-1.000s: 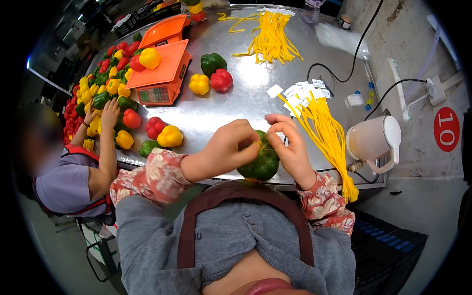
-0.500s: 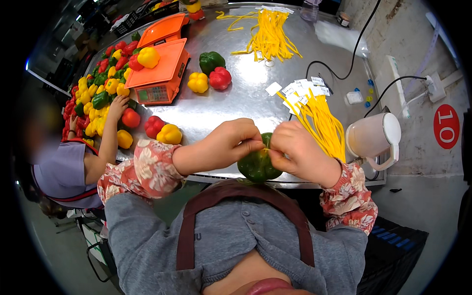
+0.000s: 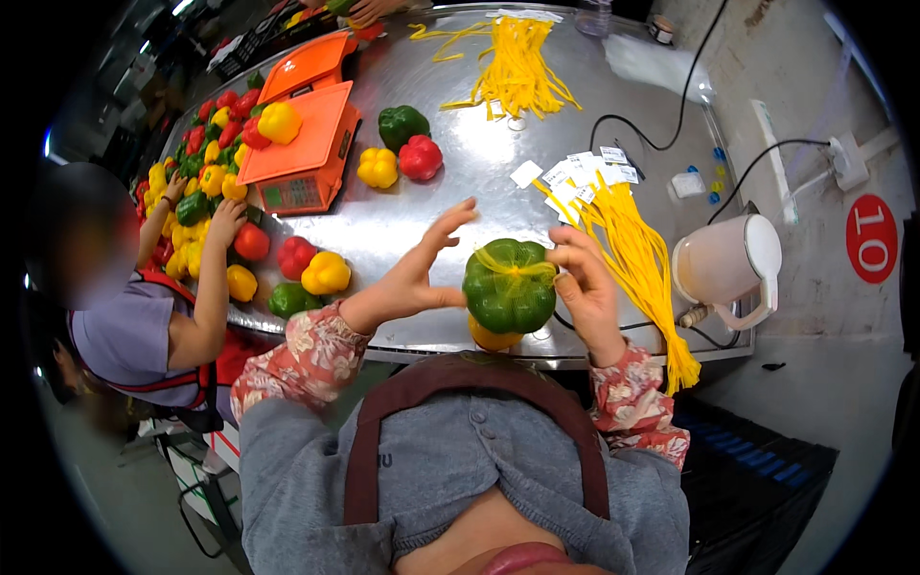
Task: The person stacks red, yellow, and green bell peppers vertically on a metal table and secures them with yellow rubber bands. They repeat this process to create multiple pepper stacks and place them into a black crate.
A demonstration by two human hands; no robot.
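A green bell pepper (image 3: 508, 299) in yellow netting stands at the table's front edge, the net gathered at its top. Below it shows part of a yellow bell pepper (image 3: 494, 335). My left hand (image 3: 412, 278) is open at its left, fingers and thumb spread wide and nothing in them. On the other side my right hand (image 3: 586, 292) has its fingers apart and bent, the tips close against the green pepper's right side; whether they touch the net is hard to tell. A bunch of yellow net sleeves with white tags (image 3: 628, 240) lies beyond my right hand.
Left stands an orange scale (image 3: 302, 144) with peppers on it, by a mixed pepper pile (image 3: 196, 206) where a co-worker's hand (image 3: 226, 222) rests. Loose peppers (image 3: 401, 149) lie mid-table. More yellow nets (image 3: 527, 67) are at the back; a jug (image 3: 728, 264) and cables are right.
Both hands have come away from the pinched net top and opened, my left moving left. The green pepper now stands with the yellow one showing below it. Another green pepper appears at the left.
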